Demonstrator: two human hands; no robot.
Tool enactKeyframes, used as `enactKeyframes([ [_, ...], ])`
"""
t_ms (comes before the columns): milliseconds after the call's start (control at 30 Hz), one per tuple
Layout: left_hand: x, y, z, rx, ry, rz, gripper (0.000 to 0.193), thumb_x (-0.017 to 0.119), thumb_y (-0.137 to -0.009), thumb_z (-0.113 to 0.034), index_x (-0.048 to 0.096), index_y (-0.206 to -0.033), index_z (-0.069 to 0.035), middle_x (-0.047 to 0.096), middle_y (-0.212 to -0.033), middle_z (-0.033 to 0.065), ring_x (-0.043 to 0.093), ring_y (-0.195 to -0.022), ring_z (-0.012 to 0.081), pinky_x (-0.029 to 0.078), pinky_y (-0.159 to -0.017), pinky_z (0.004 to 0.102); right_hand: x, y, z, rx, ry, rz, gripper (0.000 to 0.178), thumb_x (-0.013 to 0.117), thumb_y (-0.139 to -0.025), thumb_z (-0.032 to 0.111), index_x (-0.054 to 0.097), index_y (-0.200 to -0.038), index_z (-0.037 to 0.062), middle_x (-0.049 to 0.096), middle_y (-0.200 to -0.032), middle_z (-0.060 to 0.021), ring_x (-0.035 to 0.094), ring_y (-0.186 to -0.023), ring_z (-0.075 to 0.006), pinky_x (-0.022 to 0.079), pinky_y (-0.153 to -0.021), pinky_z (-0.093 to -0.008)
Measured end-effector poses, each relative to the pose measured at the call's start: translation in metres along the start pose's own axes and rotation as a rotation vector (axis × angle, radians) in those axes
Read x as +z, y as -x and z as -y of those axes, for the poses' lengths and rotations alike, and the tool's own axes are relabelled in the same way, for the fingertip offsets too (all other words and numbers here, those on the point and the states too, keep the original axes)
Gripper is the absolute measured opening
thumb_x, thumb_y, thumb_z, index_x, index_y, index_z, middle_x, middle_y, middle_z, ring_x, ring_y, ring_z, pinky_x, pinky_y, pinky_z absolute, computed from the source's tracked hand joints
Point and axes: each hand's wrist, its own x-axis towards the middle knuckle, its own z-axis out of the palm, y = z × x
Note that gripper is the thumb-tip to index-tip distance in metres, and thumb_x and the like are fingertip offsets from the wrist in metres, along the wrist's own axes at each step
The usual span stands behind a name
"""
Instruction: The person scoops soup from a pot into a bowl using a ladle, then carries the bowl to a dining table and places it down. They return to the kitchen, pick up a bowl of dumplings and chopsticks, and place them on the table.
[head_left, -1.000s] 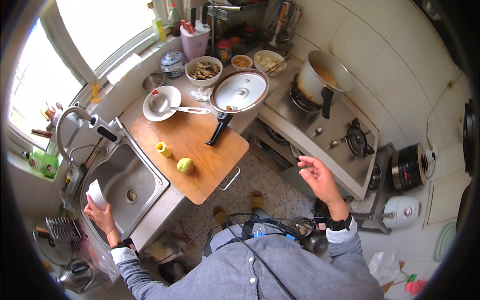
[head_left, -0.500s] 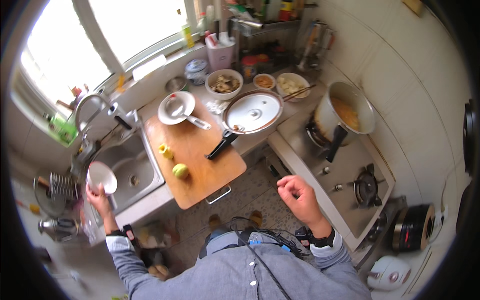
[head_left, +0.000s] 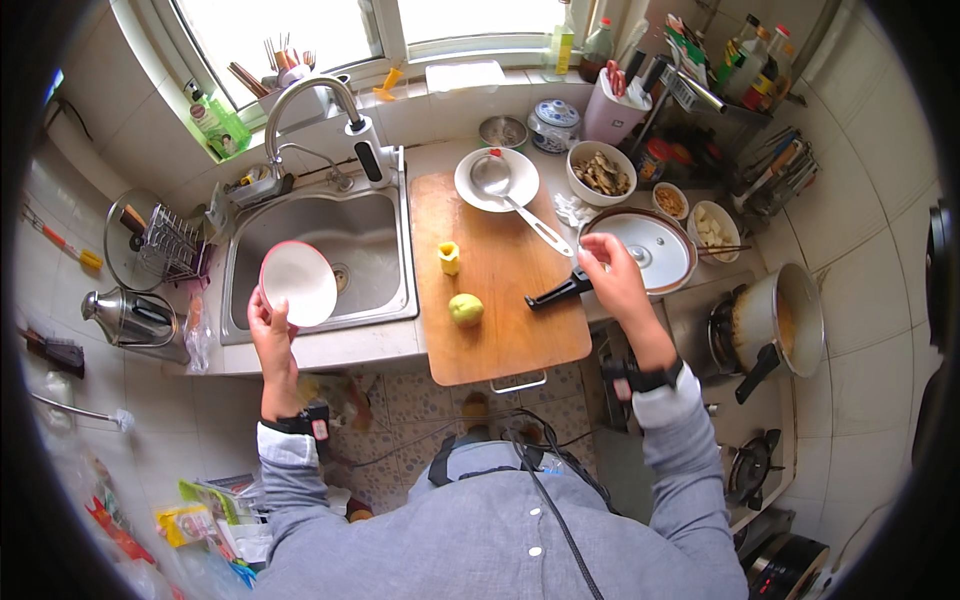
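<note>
My left hand grips a white bowl with a red rim, tilted over the near left part of the steel sink. My right hand hovers by the near edge of a lidded pan, above its black handle; its fingers are loosely bent and nothing shows in them. Between my hands lies a wooden cutting board. On it are a yellow-green round fruit, a small yellow hollow piece and a white plate with a skimmer across it.
Beyond the pan stand bowls of mushroom-like pieces, orange bits and white chunks. A pot sits on the stove at right. The faucet arches over the sink; a kettle stands left.
The view has swung left, so the sink now sits further toward the middle. My right hand has gone from above the floor by the stove to the pan. My left hand still holds the bowl.
</note>
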Motion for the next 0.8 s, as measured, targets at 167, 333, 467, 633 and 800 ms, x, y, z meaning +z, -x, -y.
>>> enactKeyframes([
  [167, -0.015, 0.0, 0.016, -0.111, 0.097, 0.022, 0.06, 0.068, -0.078, -0.026, 0.04, -0.13, -0.011, 0.051, -0.119, 0.0036, 0.054, -0.105, 0.0155, 0.052, -0.079, 0.0329, 0.05, -0.082, -0.055, 0.327, 0.327, 0.126, 0.042, 0.059, -0.084, 0.037, 0.054, -0.101, -0.0013, 0.061, -0.079, -0.0121, 0.059, -0.063, -0.02, 0.049, -0.06, -0.0318],
  [333, -0.028, -0.002, 0.024, -0.175, 0.135, 0.001, 0.059, 0.067, -0.079, -0.026, 0.04, -0.129, -0.011, 0.05, -0.12, 0.0051, 0.053, -0.108, 0.0166, 0.054, -0.079, 0.0331, 0.073, -0.102, -0.071, 0.658, -0.029, 0.381, 0.029, 0.052, -0.091, 0.032, 0.054, -0.093, 0.0036, 0.052, -0.059, -0.0025, 0.043, -0.039, -0.0092, 0.031, -0.034, -0.0248],
  [467, -0.03, -0.011, 0.025, -0.192, 0.148, -0.026, 0.056, 0.065, -0.08, -0.028, 0.041, -0.128, -0.011, 0.049, -0.12, 0.0057, 0.053, -0.107, 0.0179, 0.053, -0.08, 0.0341, 0.071, -0.089, -0.063, 0.624, -0.313, 0.3, 0.019, 0.05, -0.093, 0.024, 0.053, -0.093, 0.0051, 0.049, -0.058, 0.0009, 0.035, -0.038, -0.0054, 0.024, -0.034, -0.0209],
  [633, -0.014, -0.026, 0.019, -0.185, 0.224, 0.019, 0.058, 0.064, -0.081, -0.033, 0.041, -0.129, -0.011, 0.05, -0.121, 0.0068, 0.053, -0.109, 0.0198, 0.051, -0.083, 0.0363, 0.054, -0.075, -0.031, 0.598, -0.419, 0.245, 0.019, 0.052, -0.094, 0.024, 0.053, -0.097, 0.005, 0.049, -0.059, 0.0021, 0.037, -0.04, -0.0039, 0.025, -0.035, -0.0188],
  [800, 0.016, -0.028, 0.008, -0.222, 0.389, 0.133, 0.06, 0.062, -0.081, -0.035, 0.04, -0.132, -0.009, 0.051, -0.125, 0.0074, 0.052, -0.113, 0.0218, 0.047, -0.091, 0.037, 0.006, -0.041, 0.003, 0.577, -0.431, 0.185, 0.021, 0.052, -0.094, 0.024, 0.053, -0.101, 0.0036, 0.048, -0.059, 0.0033, 0.036, -0.041, -0.0027, 0.027, -0.036, -0.0173],
])
